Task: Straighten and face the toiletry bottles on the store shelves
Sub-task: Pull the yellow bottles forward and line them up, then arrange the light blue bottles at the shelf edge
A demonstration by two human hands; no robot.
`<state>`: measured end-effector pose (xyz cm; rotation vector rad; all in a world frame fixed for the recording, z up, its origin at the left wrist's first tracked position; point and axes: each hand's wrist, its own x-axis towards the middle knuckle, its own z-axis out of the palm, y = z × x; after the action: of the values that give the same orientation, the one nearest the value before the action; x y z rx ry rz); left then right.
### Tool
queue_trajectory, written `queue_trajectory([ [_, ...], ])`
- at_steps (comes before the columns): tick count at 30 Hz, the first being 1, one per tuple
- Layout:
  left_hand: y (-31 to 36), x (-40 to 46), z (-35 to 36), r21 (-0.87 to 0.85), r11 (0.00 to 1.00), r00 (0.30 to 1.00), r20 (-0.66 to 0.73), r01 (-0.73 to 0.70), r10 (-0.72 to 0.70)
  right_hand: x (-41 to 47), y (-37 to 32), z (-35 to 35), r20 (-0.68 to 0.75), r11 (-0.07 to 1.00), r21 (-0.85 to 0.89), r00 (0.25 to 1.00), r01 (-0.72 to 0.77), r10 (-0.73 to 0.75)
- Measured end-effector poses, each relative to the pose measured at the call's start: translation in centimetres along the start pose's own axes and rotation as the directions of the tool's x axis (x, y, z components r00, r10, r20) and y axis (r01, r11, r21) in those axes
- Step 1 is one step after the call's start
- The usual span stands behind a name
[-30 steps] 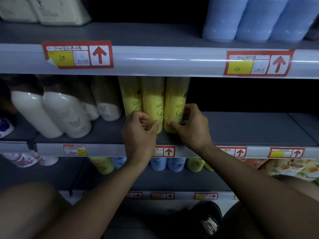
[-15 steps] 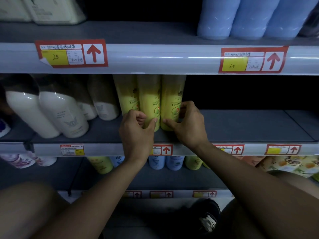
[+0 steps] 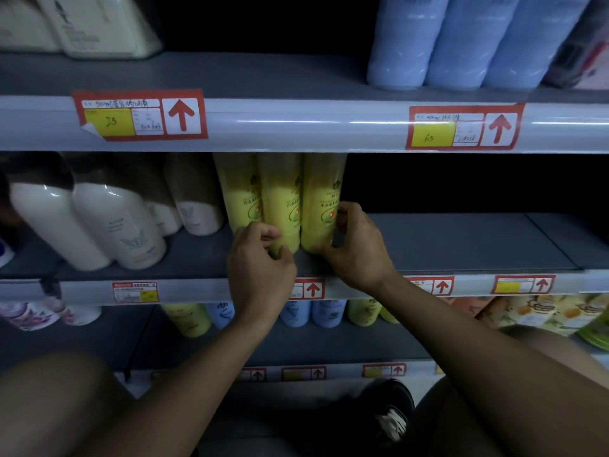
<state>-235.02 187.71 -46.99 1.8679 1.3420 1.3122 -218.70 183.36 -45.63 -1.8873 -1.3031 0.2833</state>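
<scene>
- Middle shelf [image 3: 461,245], grey: three yellow bottles stand upright in a tight row, touching side by side, near the shelf's front edge, left of its middle.
- Left yellow bottle [image 3: 239,196], middle yellow bottle [image 3: 280,199], right yellow bottle [image 3: 321,199]: each label faces front, with green Chinese print above a round red-and-green emblem; characters too small and dim to read.
- Left hand [image 3: 260,275]: fingers curled at the base of the middle yellow bottle, thumb on its front, gripping it low down.
- Right hand [image 3: 357,249]: thumb across the lower front of the right yellow bottle, fingers wrapped round its right side, holding it.
- White bottles [image 3: 115,225] with dark tops stand left of the yellow row on the same shelf; the nearest carries a grey winged emblem, its wording unreadable.
- Right part of the middle shelf is bare grey board.
- Top shelf: blue bottles [image 3: 461,41] at the right, pale cartons [image 3: 99,24] at the left.
- Top rail, left price tag [image 3: 140,115]: red frame, red up-arrow, yellow panel with handwritten "25"; its lower left corner peels.
- Top rail, right price tag [image 3: 464,127]: same style, yellow panel reads about "65".
- Middle rail carries smaller red arrow tags [image 3: 524,285]; print unreadable.
- Lower shelf: yellow and blue bottles [image 3: 296,313] in a row, floral packs at either end.
</scene>
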Motion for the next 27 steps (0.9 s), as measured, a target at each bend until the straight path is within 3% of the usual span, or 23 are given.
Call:
queue_trajectory([
  [8,2.7,-0.3,-1.0,-0.07,0.99,0.986,0.122,0.123,-0.114,-2.5,-1.4,-5.4,0.238,0.954,-0.3,0.968,-0.001,0.076],
  [12,3.2,-0.4,-0.5,-0.104,0.988,0.986,0.133,0.117,-0.102,-1.7,-1.3,-5.9,0.215,0.937,-0.339,0.977,0.084,-0.01],
  [19,5.1,-1.0,1.9,-0.083,0.995,0.986,0.16,0.058,-0.044,-0.8,3.6,-5.8,0.118,0.964,-0.259,0.992,0.068,-0.038],
  [27,8.2,-1.7,4.3,-0.044,0.996,0.986,0.152,0.074,-0.066,-0.5,5.2,-6.8,0.106,0.966,-0.173,0.979,0.192,-0.176],
])
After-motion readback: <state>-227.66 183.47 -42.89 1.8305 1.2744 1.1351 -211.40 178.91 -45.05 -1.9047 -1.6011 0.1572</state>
